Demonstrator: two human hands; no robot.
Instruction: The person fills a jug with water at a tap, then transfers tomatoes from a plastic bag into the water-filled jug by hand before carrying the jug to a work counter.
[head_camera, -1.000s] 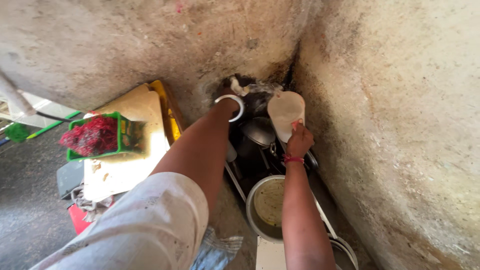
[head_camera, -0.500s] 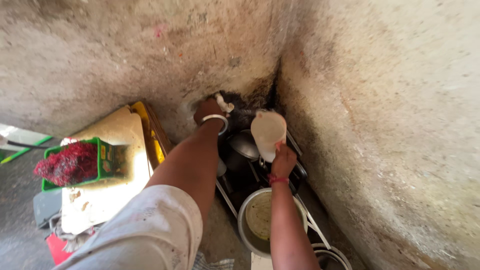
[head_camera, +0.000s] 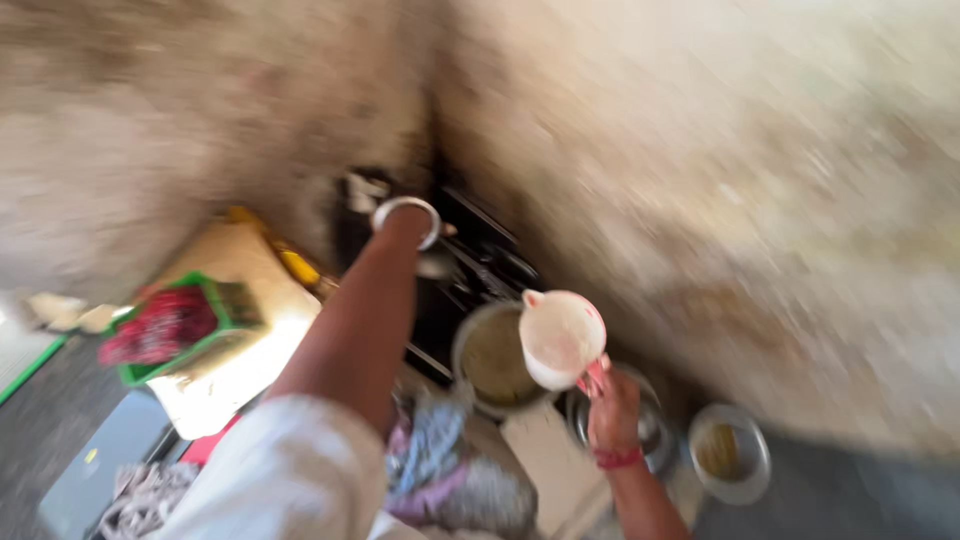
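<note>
Right hand (head_camera: 612, 408) closed on the handle of a pale jug (head_camera: 560, 338) held just above a steel pot (head_camera: 492, 358); left hand (head_camera: 392, 200), bangle at wrist, reaches into the dark corner, grip indiscernible.

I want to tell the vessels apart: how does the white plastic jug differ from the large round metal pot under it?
The white plastic jug is held up in the right hand, tilted; the large round metal pot rests below. The jug is pale and smaller, the pot is grey metal and wider. The pot holds something yellowish; the jug's contents cannot be told through the blur. Both have round open mouths.
</note>
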